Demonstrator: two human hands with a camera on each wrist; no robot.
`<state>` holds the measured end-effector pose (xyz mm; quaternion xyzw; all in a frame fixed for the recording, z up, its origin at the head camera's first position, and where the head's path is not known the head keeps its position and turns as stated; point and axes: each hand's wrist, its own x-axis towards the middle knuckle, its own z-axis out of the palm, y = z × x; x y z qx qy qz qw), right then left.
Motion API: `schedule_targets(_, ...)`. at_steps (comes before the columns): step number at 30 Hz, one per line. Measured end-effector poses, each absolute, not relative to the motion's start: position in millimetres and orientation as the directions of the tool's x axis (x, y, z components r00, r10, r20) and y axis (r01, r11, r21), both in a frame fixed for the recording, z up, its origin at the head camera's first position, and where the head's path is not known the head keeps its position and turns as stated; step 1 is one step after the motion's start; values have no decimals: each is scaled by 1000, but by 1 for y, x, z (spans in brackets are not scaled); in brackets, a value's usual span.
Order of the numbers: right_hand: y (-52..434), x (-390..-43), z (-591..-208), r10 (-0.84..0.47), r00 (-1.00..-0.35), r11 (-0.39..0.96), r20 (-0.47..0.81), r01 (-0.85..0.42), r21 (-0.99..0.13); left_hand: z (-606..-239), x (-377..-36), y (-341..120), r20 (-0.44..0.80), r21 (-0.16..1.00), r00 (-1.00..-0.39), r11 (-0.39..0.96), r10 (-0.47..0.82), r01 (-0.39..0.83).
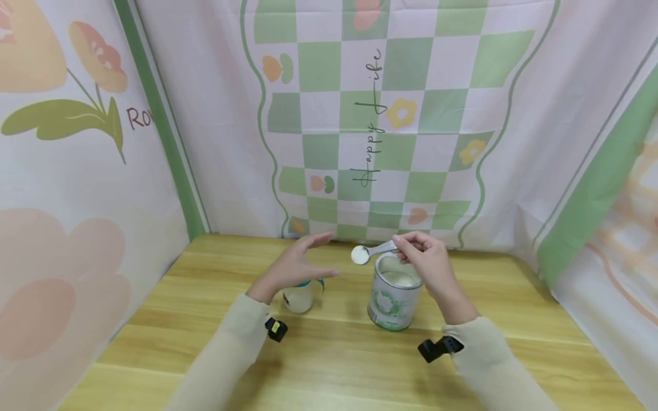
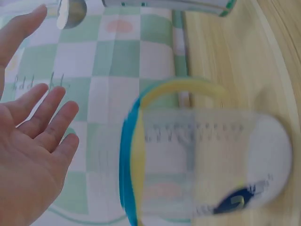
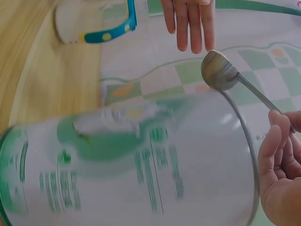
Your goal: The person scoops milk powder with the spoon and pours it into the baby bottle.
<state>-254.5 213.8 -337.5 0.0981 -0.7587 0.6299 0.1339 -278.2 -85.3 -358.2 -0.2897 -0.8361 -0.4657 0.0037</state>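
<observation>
A pale wooden worktop [image 1: 334, 365] carries two things — a small clear bottle [image 1: 300, 297] with a blue-and-yellow rim on the left, and an open green-and-white tin [image 1: 392, 299] near it, standing upright on the right.

On the wooden table [image 1: 339, 365] stand 2 containers: 1 open tin [image 1: 393, 299] with a green-and-white label, white powder showing inside, and 1 clear plastic bottle [image 1: 300, 295] with a blue and yellow rim. There is 1 metal spoon [image 1: 371, 251] (its bowl heaped with white powder). 2 hands are in view, 1 left hand [image 1: 295, 264] and 1 right hand [image 1: 429, 260], each on 1 cream sleeve, with 1 small black wrist device on each arm, 2 in all.
</observation>
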Motion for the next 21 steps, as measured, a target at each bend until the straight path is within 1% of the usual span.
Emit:
schedule_targets(7,192,-257,-336,5,-960,171,279,-274,-946,-370,-278,-109,248,767,-859,452,447,456)
schedule_targets(13,173,-258,-336,6,-968,156,251,-247,-956,-384,-277,-124,232,784,-879,455,416,422)
schedule_targets(21,148,-259,-340,-36,-963,110,267,-269,-957,-401,-275,-136,208,812,-914,460,349,360)
